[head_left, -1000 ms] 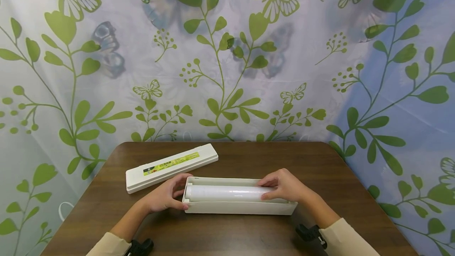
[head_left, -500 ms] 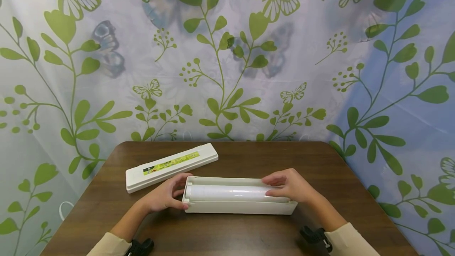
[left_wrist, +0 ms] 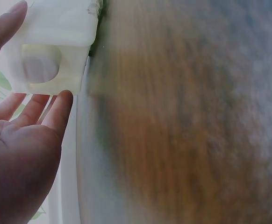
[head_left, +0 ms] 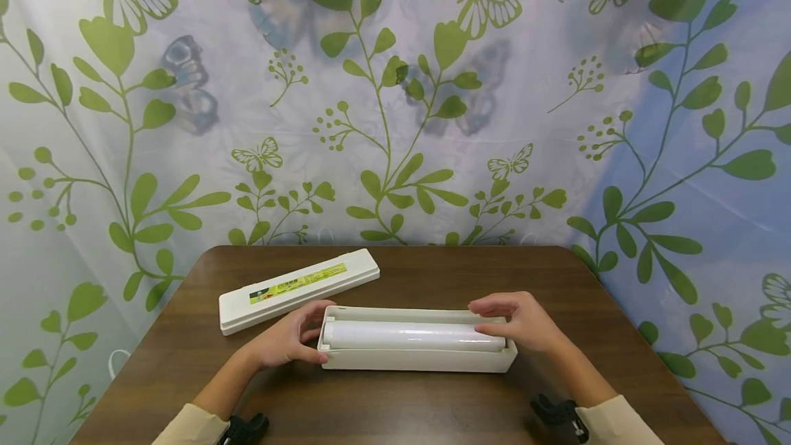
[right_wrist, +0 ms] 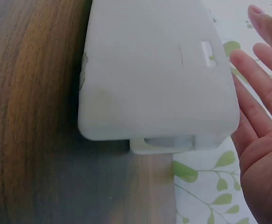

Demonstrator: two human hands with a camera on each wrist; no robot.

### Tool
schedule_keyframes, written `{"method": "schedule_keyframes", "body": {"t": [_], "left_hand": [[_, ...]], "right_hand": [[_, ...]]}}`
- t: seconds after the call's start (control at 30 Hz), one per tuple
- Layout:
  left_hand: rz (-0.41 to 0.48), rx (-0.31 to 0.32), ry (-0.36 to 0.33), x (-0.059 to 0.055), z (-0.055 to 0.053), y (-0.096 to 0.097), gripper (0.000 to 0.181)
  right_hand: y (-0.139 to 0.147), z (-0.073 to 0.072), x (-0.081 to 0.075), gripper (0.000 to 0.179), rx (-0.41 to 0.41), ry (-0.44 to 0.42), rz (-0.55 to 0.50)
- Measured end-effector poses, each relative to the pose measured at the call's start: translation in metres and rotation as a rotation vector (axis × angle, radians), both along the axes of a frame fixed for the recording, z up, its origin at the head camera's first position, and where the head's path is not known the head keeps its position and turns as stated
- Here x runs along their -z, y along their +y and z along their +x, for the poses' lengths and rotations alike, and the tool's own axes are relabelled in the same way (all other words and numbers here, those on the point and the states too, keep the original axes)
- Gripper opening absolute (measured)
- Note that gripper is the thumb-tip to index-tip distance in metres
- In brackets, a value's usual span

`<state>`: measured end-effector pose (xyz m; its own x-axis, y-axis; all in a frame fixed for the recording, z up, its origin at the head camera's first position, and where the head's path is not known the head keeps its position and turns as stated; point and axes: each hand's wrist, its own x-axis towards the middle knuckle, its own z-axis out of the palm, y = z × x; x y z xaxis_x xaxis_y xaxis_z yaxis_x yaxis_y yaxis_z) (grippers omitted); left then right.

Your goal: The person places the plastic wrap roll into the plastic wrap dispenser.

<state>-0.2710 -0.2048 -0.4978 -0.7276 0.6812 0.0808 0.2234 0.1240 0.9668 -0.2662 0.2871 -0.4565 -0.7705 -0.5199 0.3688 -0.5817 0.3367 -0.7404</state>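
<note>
A long white plastic box lies on the table with its open top up. Inside it is a shiny white roll that looks like cling film. My left hand holds the box's left end between thumb and fingers, as the left wrist view also shows. At the right end hovers my right hand, fingers loosely bent and parted over the roll's end. In the right wrist view its fingers lie beside the box wall; whether any fingertip touches is unclear. Behind the box's left end rests its white lid, with a yellow-green label.
The brown wooden table has rounded far corners. A leaf-and-butterfly patterned curtain hangs right behind it. Black camera mounts sit on both wrists, low over the tabletop.
My right hand has slid rightward along the roll toward its right end, uncovering more of it. The left hand, the box and the lid stay put.
</note>
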Motion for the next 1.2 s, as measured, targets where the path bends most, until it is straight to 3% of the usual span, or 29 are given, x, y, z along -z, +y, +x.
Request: {"method": "schedule_keyframes", "body": {"t": [0.23,0.7,0.9,1.2], "left_hand": [[0.005,0.000,-0.011,-0.001,0.001,0.000,0.088],[0.019,-0.003,-0.011,-0.001,0.001,0.001,0.089],[0.019,-0.004,-0.008,-0.002,0.001,0.001,0.089],[0.013,-0.013,-0.003,-0.002,0.001,0.001,0.089]], "right_hand": [[0.010,0.002,0.003,0.035,0.050,0.009,-0.067],[0.031,-0.003,0.021,0.037,0.048,0.018,-0.220],[0.036,-0.003,0.029,0.037,0.091,-0.018,-0.237],[0.045,-0.005,0.042,0.042,0.087,-0.117,-0.283]]}}
